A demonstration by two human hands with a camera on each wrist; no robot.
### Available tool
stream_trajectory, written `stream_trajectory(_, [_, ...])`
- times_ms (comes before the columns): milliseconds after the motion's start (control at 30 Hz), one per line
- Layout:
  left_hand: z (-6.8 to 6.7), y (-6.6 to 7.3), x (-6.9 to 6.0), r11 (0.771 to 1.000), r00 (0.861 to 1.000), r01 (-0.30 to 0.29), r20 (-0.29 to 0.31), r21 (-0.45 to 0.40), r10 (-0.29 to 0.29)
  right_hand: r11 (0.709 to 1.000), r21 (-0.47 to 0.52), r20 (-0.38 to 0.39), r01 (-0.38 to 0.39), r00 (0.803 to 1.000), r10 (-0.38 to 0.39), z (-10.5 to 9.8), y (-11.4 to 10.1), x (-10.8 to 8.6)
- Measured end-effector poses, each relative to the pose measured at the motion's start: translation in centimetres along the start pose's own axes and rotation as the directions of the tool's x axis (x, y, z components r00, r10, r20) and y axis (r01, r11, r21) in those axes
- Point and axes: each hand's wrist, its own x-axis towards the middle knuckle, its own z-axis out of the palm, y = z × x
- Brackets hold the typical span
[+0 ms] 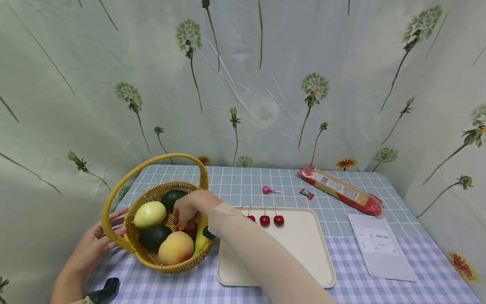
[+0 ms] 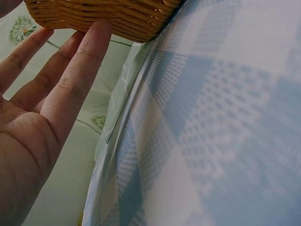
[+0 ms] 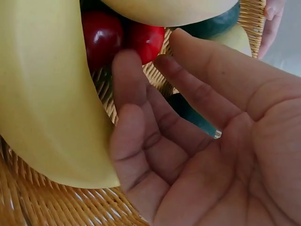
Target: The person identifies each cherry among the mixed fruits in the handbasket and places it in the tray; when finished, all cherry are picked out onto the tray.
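Note:
My right hand (image 1: 191, 206) reaches down into the yellow wicker basket (image 1: 182, 267). In the right wrist view its loosely bent fingers come up to a dark red cherry (image 3: 102, 40) and a brighter red fruit (image 3: 146, 40), with nothing pinched. A banana (image 3: 44, 103) lies alongside these fingers. Also in the basket are a peach (image 1: 176, 248), a pale yellow-green fruit (image 1: 149, 214) and dark green avocado-like fruits (image 1: 154, 237). My left hand (image 1: 92, 241) is at the basket's left side; its extended fingertips touch the weave in the left wrist view.
Right of the basket, a cream tray (image 1: 303, 270) bears three cherries (image 1: 265, 220) near its far edge, partly behind my right forearm. Beyond it lie a lollipop (image 1: 266, 189) and a small red wrapped candy (image 1: 306, 194). A noodle packet (image 1: 341, 190) and white pouch (image 1: 381, 247) lie right.

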Motion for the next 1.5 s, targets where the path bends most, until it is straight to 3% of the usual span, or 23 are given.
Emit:
stream_trajectory(167, [0.2,0.1,0.1,1.0,1.0,-0.002,0.007,0.011,0.002,0.999,0.006,0.013,-0.038,0.999,0.038,0.1,-0.1,0.3])
stream_trajectory(567, [0.4,0.1,0.1,1.0,1.0,-0.006,-0.001,0.01,0.006,0.998,-0.058,-0.002,0.036,0.999,-0.036,0.5,0.2,0.9])
stream_trajectory(1000, [0.3,0.0,-0.1,1.0,1.0,-0.019,0.011,-0.006,0.019,0.994,-0.097,0.006,0.042,0.999,-0.042,0.7,0.0,0.6])
stream_trajectory(1500, [0.2,-0.1,-0.3,0.999,0.999,-0.039,0.007,-0.014,0.039,0.98,-0.03,-0.009,0.195,0.981,-0.196,0.1,1.2,0.9])
